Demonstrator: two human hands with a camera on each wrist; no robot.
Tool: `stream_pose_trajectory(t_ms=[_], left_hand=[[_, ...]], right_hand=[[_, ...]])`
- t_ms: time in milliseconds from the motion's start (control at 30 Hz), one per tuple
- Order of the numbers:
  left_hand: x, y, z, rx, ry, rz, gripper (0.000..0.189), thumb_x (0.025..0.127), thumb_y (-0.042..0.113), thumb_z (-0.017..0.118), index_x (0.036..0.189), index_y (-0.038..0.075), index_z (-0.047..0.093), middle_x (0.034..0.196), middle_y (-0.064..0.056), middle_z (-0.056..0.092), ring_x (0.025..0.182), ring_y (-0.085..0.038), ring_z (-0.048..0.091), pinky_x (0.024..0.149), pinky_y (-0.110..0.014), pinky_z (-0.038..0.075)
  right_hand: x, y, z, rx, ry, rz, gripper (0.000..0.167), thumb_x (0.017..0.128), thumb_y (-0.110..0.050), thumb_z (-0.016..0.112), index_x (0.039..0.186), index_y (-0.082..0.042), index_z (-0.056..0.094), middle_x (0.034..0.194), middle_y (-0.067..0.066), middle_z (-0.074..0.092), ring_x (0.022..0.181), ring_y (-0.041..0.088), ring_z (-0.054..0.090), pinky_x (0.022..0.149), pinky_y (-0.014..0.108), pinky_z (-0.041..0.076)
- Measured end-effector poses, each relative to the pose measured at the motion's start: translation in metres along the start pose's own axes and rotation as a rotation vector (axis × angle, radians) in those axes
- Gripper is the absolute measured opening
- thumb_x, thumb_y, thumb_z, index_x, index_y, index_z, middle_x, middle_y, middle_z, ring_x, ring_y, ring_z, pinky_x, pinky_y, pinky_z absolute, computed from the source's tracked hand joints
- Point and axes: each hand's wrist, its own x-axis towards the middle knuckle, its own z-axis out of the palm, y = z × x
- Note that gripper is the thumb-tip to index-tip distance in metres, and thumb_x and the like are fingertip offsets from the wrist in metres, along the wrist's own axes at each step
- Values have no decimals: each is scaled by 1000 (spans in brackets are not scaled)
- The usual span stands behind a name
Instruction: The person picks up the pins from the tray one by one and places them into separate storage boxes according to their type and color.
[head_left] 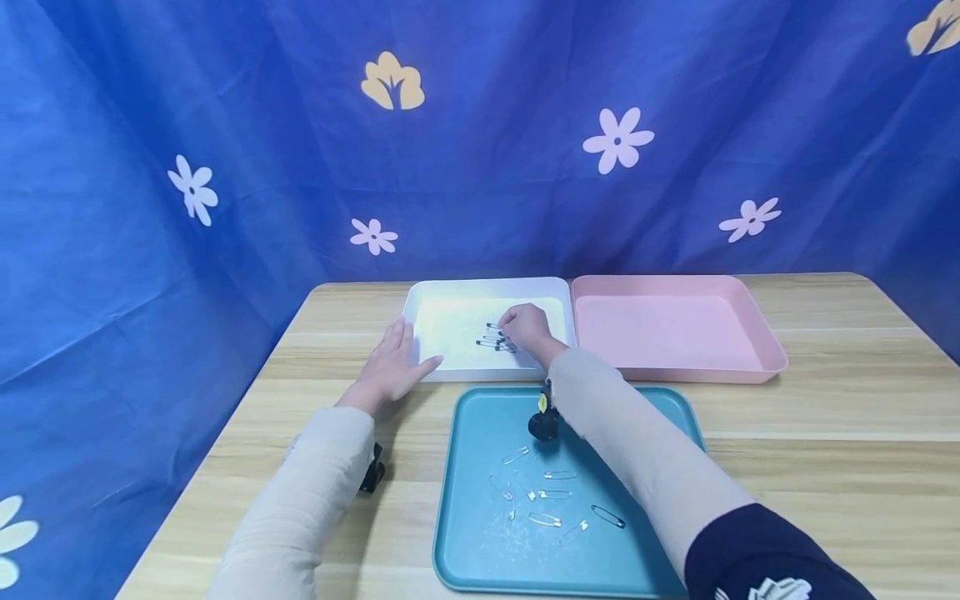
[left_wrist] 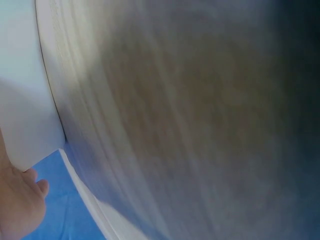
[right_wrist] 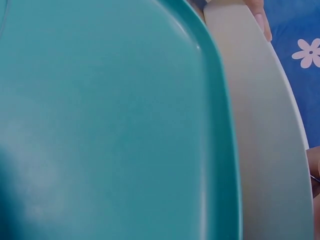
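My right hand (head_left: 527, 328) is over the white tray (head_left: 450, 287), fingertips bent down and together beside several black safety pins (head_left: 491, 342). In the right wrist view, a thin dark safety pin (right_wrist: 314, 178) shows between the thumb and finger at the frame's edge. Fingers straight and thumb spread, my left hand (head_left: 390, 364) rests against the left side of the white tray. On the teal tray (head_left: 450, 467) lie several silver safety pins (head_left: 555, 494), scattered, and a black safety pin (head_left: 607, 517) to their right.
A pink tray (head_left: 675, 329) stands right beside the white one, both at the back of the wooden table (head_left: 840, 417). Behind them hangs a blue curtain (head_left: 487, 167) with flowers. The right forearm crosses over the teal tray, hiding part of it.
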Motion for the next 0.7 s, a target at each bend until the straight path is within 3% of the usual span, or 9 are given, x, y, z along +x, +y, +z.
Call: stream_pose_trajectory(t_ms=[267,467,700], left_hand=[[1,0,-1,20,12,9,90,82,62,28,134,-8,3,140,-23,-3,127,-34,-3,102,-44,7],[2,1,0,18,7,-2,86,85,56,32,135,-7,3,140,-23,-2,128,-34,-3,102,-44,7],[1,0,0,11,16,2,85,85,55,34,134,-8,4,140,-24,-1,127,-35,-2,102,-45,7]], right_hand=[[3,0,3,-77,-3,5,11,80,-8,57,85,-7,67,90,4,63,93,20,52,86,30,38],[4,-1,6,-110,4,-12,13,81,-7,56,88,-6,67,93,5,62,95,21,52,86,30,39],[3,0,4,-72,5,-6,14,79,-5,56,90,-5,65,94,7,61,93,21,52,85,31,39]])
